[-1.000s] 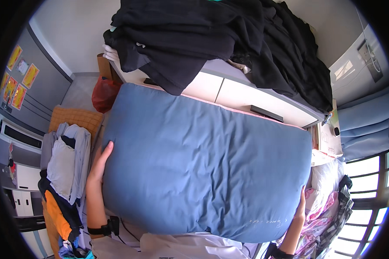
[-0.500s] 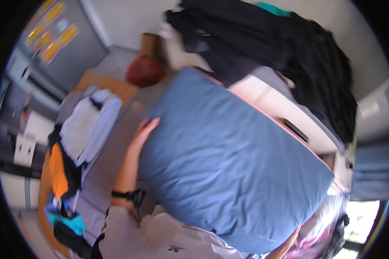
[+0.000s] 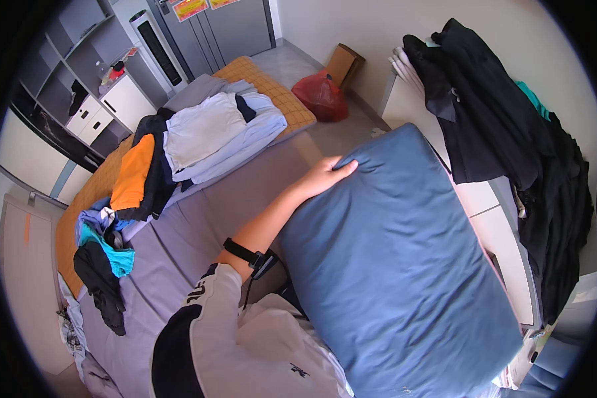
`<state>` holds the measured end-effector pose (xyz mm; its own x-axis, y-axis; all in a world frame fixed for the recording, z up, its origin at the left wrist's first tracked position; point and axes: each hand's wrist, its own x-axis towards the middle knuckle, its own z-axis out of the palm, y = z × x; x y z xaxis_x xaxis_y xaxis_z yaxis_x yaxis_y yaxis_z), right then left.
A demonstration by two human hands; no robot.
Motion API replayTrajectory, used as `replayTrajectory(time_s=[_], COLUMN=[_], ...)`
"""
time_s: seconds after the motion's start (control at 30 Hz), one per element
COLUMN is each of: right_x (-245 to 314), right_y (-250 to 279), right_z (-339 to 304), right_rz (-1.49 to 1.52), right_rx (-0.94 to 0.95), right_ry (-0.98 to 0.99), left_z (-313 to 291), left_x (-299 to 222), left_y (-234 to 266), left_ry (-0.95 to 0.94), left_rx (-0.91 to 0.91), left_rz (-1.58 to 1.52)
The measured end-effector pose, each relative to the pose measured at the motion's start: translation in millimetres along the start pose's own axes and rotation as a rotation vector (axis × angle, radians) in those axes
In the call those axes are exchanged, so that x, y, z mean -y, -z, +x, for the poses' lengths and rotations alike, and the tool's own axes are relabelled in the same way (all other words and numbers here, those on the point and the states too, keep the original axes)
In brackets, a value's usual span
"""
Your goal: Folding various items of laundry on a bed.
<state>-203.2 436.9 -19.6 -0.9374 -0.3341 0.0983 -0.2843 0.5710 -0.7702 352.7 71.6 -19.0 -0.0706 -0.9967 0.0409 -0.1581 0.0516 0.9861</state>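
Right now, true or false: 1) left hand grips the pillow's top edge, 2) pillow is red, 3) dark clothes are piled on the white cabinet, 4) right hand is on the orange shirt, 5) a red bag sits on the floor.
1) True: the left hand holds the top edge of the pillow.
2) False: it is blue.
3) True: dark clothes lie heaped over the white cabinet.
4) False: the right hand is out of view; the orange shirt lies untouched on the bed.
5) True: the red bag sits on the floor by the wall.
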Motion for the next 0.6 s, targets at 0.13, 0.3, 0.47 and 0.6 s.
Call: replayTrajectory(time_s=[0.13, 0.3, 0.47, 0.6], right_x=[3, 7, 1, -6], right_y=[4, 6, 18, 18], right_z=[10, 25, 44, 73], right_rz=[-0.095, -0.198, -0.321, -0.411], right_rx=[-0.009, 0.021, 0.016, 0.066], right_ry=[0.044, 0.102, 0.135, 0.171], left_z=[-15, -62, -111, -137], left_x=[13, 133, 122, 134], left_y=[13, 135, 274, 359], left_ry=[0.122, 0.05, 0.436, 0.783], left_rx=[-0.073, -0.886, -1.606, -1.65], left_rz=[0.09, 0.334, 0.952, 0.993])
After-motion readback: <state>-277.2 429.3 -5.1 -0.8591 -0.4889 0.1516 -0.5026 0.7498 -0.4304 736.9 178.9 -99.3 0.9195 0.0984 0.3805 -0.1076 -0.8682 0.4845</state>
